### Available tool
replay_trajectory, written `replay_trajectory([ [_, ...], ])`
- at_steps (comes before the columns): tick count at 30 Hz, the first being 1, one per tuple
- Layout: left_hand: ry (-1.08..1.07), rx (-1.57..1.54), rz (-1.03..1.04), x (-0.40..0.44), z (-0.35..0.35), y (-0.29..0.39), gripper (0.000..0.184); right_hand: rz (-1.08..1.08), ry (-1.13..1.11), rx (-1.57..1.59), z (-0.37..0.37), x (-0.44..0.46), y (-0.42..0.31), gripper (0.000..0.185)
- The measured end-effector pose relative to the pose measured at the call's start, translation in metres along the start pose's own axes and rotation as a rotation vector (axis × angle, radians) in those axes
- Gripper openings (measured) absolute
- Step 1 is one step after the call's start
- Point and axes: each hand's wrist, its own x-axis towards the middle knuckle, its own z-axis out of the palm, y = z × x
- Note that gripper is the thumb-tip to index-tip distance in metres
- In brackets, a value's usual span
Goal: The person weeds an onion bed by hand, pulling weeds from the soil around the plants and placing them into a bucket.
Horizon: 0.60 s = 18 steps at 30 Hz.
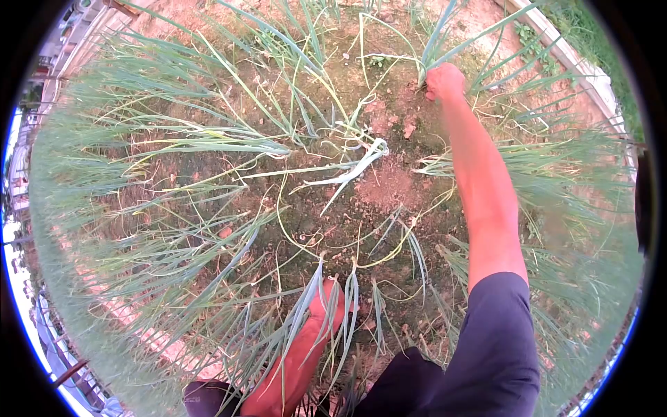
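Observation:
My right hand is stretched forward to the upper right, its fingers closed around the base of a green onion plant close to the soil. Long leaves rise from that grip and spread to the upper right. Lower down, near my body, my left hand sits low among drooping green onion leaves. Those leaves cover most of its fingers, so whether it grips anything is hidden. Between the hands, a bent pale green onion stalk lies across the soil.
Dense green onion rows stand on the left and right. Brown soil with dry bits shows between them. A pale border edges the bed at upper right, with grass beyond. Dark clothing shows at the bottom.

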Motion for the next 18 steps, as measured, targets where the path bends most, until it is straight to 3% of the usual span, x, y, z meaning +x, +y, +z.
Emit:
replay_trajectory([
  [11,0.012,-0.001,-0.022,-0.003,-0.001,-0.005,0.045,-0.052,0.086,-0.036,0.017,0.022,0.008,0.035],
  [14,0.018,0.003,-0.032,-0.006,-0.001,-0.006,0.045,-0.143,0.195,-0.282,0.05,0.04,0.029,0.033],
  [17,0.021,0.002,-0.031,-0.007,0.001,-0.006,0.045,-0.582,0.444,-1.001,0.089,0.073,0.085,0.029],
  [18,0.026,0.0,-0.03,-0.006,0.0,-0.005,0.045,-0.636,0.436,-1.017,0.077,0.065,0.08,0.026],
])
